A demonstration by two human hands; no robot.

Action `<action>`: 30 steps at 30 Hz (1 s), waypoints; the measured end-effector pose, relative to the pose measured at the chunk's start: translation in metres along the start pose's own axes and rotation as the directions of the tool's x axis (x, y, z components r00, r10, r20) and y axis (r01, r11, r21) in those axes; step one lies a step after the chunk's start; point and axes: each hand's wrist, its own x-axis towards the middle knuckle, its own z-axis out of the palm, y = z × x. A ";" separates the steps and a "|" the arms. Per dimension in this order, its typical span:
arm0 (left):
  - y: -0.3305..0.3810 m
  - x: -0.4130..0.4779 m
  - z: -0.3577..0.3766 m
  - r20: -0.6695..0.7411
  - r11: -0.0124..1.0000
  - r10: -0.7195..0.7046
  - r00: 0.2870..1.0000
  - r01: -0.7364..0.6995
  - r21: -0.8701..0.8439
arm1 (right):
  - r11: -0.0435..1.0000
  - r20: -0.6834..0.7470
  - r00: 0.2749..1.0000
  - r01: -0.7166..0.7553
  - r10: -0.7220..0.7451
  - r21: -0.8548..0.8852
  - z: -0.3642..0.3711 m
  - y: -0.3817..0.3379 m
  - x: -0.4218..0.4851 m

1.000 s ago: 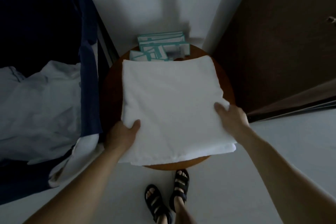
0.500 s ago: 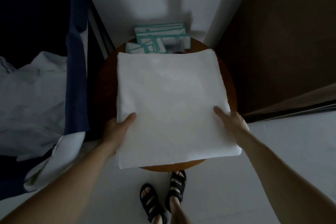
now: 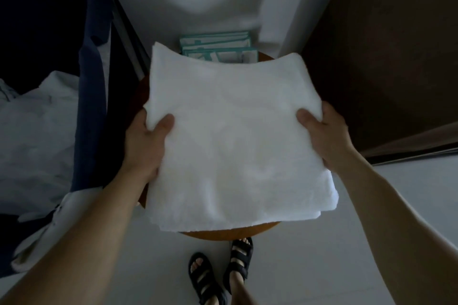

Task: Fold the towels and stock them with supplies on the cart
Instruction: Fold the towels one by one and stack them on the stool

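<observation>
Folded white towel point(image 3: 235, 136) held flat over the round wooden bench point(image 3: 230, 235), its near edge overhanging the rim and its far corners curling up in front of teal-edged packets point(image 3: 218, 46). Left hand point(image 3: 146, 138) grips the towel's left edge, right hand point(image 3: 326, 131) the right edge, thumbs pressed on top, fingers tucked underneath, hidden. White linen point(image 3: 37, 126) lies in a dark blue fabric bag point(image 3: 91, 82) at left.
</observation>
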 end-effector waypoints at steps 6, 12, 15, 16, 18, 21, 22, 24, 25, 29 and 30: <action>-0.026 0.017 0.005 -0.037 0.987 -0.117 0.992 0.120 0.104 | 0.989 0.080 0.985 -0.150 0.151 -0.010 0.012 0.016 0.012; -0.051 -0.002 -0.016 0.009 0.933 -0.345 0.939 0.342 0.112 | 0.929 0.139 0.920 -0.371 0.367 0.001 0.002 0.047 -0.004; -0.061 -0.027 -0.027 0.090 0.902 -0.418 0.904 0.401 0.162 | 0.908 0.191 0.887 -0.408 0.420 -0.097 -0.009 0.059 -0.026; -0.064 -0.035 -0.028 0.101 0.894 -0.432 0.896 0.410 0.182 | 0.903 0.196 0.883 -0.405 0.426 -0.142 -0.008 0.063 -0.034; -0.066 -0.045 -0.027 0.067 0.891 -0.417 0.906 0.393 0.225 | 0.901 0.152 0.896 -0.384 0.416 -0.202 -0.003 0.062 -0.041; -0.051 -0.047 -0.018 -0.056 0.908 -0.236 0.970 0.241 0.344 | 0.936 0.080 0.945 -0.299 0.318 -0.185 -0.001 0.043 -0.041; -0.043 -0.048 -0.016 -0.092 0.914 -0.160 0.983 0.183 0.361 | 0.953 0.057 0.958 -0.270 0.280 -0.139 -0.003 0.033 -0.042; -0.027 -0.049 -0.017 -0.139 0.941 -0.058 0.989 0.101 0.324 | 0.977 0.021 0.977 -0.211 0.212 -0.032 -0.010 0.015 -0.048; -0.022 -0.050 -0.020 -0.152 0.955 -0.022 0.988 0.065 0.288 | 0.984 0.010 0.984 -0.177 0.177 0.021 -0.015 0.008 -0.052; -0.035 -0.058 -0.031 -0.162 0.968 0.055 0.985 -0.013 0.251 | 0.981 0.008 0.990 -0.140 0.140 0.134 -0.026 0.011 -0.064; -0.050 -0.062 -0.030 -0.154 0.961 0.029 0.988 0.015 0.275 | 0.976 0.009 0.985 -0.174 0.175 0.132 -0.025 0.024 -0.066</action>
